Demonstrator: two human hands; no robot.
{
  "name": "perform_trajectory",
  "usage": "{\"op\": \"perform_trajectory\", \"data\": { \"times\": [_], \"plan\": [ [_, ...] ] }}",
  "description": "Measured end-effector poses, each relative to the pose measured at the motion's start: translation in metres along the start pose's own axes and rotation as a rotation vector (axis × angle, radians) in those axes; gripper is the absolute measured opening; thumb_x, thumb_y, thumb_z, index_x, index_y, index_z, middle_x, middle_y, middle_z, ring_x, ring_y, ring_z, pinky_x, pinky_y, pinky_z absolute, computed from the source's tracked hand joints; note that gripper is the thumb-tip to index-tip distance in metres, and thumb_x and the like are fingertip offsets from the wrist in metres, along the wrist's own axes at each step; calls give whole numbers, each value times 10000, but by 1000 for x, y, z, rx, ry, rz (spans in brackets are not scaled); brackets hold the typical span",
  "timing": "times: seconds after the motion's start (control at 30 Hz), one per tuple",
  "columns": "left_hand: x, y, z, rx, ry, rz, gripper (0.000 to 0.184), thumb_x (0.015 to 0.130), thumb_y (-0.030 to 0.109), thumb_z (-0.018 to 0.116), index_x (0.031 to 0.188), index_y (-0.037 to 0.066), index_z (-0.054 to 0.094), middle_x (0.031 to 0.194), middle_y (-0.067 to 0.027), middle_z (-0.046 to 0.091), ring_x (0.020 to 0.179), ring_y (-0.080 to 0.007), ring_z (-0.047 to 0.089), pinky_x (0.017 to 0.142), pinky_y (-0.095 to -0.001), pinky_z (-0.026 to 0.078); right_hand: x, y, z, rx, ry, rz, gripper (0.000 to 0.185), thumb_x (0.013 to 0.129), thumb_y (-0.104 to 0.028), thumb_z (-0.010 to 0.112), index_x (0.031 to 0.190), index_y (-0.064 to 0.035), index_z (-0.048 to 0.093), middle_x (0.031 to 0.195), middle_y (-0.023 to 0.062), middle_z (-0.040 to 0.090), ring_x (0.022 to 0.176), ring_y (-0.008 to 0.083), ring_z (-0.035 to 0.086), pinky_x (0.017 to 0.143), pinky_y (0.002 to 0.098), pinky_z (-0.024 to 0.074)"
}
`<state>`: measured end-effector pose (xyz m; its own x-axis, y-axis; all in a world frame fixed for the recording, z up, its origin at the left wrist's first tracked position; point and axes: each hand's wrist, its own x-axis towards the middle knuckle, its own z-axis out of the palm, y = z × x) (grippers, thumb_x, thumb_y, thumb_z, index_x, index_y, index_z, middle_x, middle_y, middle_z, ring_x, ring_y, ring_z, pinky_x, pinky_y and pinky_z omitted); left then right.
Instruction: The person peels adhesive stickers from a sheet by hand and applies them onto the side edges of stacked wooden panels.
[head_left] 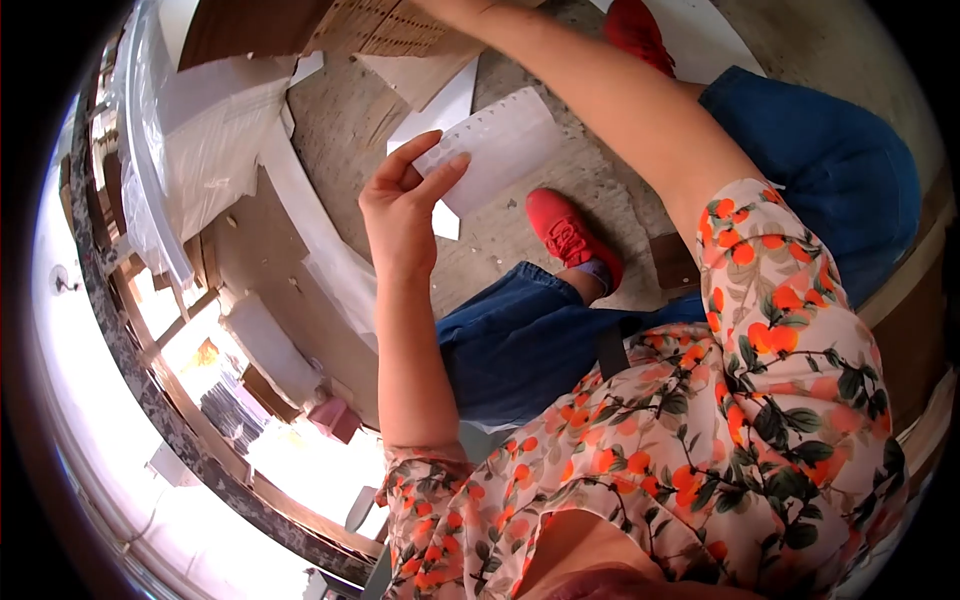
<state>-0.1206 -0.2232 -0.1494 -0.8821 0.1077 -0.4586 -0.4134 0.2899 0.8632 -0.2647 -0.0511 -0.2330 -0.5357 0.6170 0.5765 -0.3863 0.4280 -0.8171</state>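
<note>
Between the thumb and fingers of my left hand (412, 190) is a white sheet of paper (500, 145) with a row of torn notches along its upper edge. The sheet is tilted above the concrete floor. My right arm stretches to the top edge, where only a small part of my right hand (450, 9) shows and its fingers are cut off. Nearest to that hand is a brown board with rows of small holes (402, 28). Whether my right hand touches or holds the board cannot be seen.
Clear plastic wrapping (205, 130) hangs at the upper left over pale sheets. White and brown pieces lie on the floor (470, 270) near my red shoes (572, 235). A wooden frame (190, 410) with a pink box (334, 419) beside it stands at the left.
</note>
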Motion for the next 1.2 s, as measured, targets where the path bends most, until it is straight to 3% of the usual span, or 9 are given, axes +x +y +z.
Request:
{"op": "perform_trajectory", "data": {
  "times": [0.17,0.23,0.3,0.7,0.8,0.83,1.03,1.13,1.2],
  "plan": [
    [0,0,0,-152,-45,-45,416,747,-62,668,1151,-29,573,889,-107,659,753,-143,625,697,-258,512,-4,-6,-47,52,-552,138,152,763,-188,701,780,-47,644,725,122,651,684,232,642,603,341,491],
    [4,-4,-2,-171,-104,-72,425,764,-61,646,1179,-30,560,923,-114,656,774,-146,625,706,-254,511,-14,-32,-78,152,-1170,231,153,818,-179,627,844,-32,657,757,46,662,671,115,595,625,275,467],
    [3,-6,-1,-114,-148,-91,422,786,-54,625,1201,-37,550,995,-107,647,841,-147,626,768,-262,502,-24,-57,-102,210,-1326,179,174,746,-132,633,875,-18,663,751,102,664,694,196,632,641,318,485],
    [2,-9,-2,10,-157,-83,327,784,-23,637,1104,-74,594,965,-110,649,839,-156,620,754,-260,491,-48,-78,-108,32,-1328,-61,82,743,-102,631,789,-37,650,778,80,619,816,263,597,719,375,478],
    [7,-13,-5,-77,-163,-153,330,792,-33,622,1116,-80,577,973,-125,643,851,-182,628,766,-282,501,-61,-78,-107,-99,-1184,-285,128,727,-75,576,799,-32,673,762,155,640,789,313,635,718,394,506],
    [8,-13,-7,-106,-163,-182,334,795,-38,616,1123,-82,571,976,-130,641,855,-190,631,771,-290,504,-68,-77,-108,-151,-1105,-366,52,736,-123,592,743,-79,619,772,56,583,824,236,581,706,362,493],
    [10,-15,-12,-269,-138,-235,389,778,-73,608,1162,-90,547,966,-149,636,837,-200,632,757,-306,524,-80,-73,-107,-69,-981,-410,64,783,-129,597,799,-70,617,775,50,597,816,210,598,705,315,498],
    [8,-18,-11,-216,-87,-215,391,776,-65,615,1161,-87,551,971,-152,636,817,-199,634,735,-302,526,-49,-59,-87,141,-1084,410,123,838,-175,619,844,-53,604,805,61,641,798,178,628,713,286,498],
    [6,-20,-9,-190,-86,-191,396,774,-55,623,1163,-81,555,971,-149,638,803,-192,635,722,-294,525,-38,-9,-50,273,-670,448,179,838,-206,663,886,-51,587,828,71,670,751,161,647,680,266,503]
  ]
}}
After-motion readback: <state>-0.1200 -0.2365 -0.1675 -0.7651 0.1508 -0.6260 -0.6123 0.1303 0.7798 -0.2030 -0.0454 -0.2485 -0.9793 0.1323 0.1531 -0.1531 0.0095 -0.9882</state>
